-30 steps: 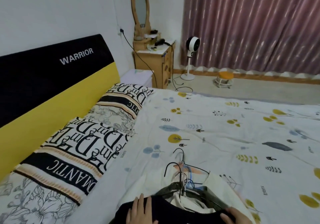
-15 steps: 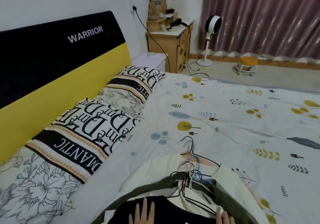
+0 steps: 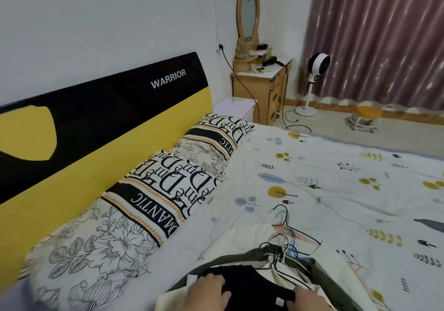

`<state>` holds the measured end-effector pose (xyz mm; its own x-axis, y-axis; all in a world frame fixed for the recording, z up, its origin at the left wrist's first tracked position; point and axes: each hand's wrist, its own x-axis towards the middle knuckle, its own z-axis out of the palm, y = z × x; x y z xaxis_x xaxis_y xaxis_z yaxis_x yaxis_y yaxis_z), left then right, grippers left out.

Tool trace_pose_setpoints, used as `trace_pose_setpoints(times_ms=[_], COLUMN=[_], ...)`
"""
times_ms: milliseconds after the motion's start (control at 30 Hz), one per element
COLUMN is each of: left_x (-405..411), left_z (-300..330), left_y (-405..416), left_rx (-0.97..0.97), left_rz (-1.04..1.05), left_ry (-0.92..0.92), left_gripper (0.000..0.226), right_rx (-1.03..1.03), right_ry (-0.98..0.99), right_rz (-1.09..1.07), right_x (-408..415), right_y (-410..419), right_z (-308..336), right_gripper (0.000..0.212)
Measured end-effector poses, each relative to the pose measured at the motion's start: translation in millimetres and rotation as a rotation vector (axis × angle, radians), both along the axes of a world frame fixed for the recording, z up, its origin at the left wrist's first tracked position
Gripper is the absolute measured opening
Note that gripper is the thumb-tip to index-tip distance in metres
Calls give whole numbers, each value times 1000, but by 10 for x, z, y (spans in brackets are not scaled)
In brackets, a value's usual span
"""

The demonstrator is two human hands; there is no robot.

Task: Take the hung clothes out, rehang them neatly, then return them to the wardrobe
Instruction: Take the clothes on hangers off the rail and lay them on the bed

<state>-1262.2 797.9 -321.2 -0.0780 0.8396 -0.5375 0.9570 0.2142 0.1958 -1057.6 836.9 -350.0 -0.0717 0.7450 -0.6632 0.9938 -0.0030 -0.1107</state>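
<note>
Your left hand (image 3: 208,292) and your right hand (image 3: 306,298) both grab the soft black shirt (image 3: 252,284) by its top edge. It lies on top of a pile of cream and dark green clothes (image 3: 319,266) with thin wire hangers (image 3: 284,241), on the white bed sheet with little leaves (image 3: 336,185).

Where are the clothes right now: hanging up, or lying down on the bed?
Lying down. The pile of clothes rests on the bed, the hangers' hooks lying flat on the sheet. Both hands, left hand and right hand, are on the black top garment.
</note>
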Motion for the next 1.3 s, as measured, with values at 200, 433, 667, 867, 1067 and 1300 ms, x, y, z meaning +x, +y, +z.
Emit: trace_pose_setpoints(times_ms=[200,433,667,867,1067,1300], left_x=[-333,-936,-1611,-2060,-2284,-2189], left_z=[513,1185,1737,2139,2423,2513], left_y=[-476,-1501,-2569,-3421,-4372,-5632], left_rx=[152,313,392,456,550,555], left_rz=[-12,30,148,344,612,950], left_ry=[-12,-46,27,75,160,268], left_gripper=[37,43,42,43,38,43], right_rx=[171,334,417,485,508,491], right_ry=[104,206,335,423,494,654], right_rz=[81,237,442,715,993,1315], right_x=[-314,-891,-1634,-2299,-2897,-3426], right_y=[-438,-1422,-2224,-2706,-3229,-4104], right_z=[596,1523,2141,2530,2854,2996], right_gripper=[33,44,46,49,44,42])
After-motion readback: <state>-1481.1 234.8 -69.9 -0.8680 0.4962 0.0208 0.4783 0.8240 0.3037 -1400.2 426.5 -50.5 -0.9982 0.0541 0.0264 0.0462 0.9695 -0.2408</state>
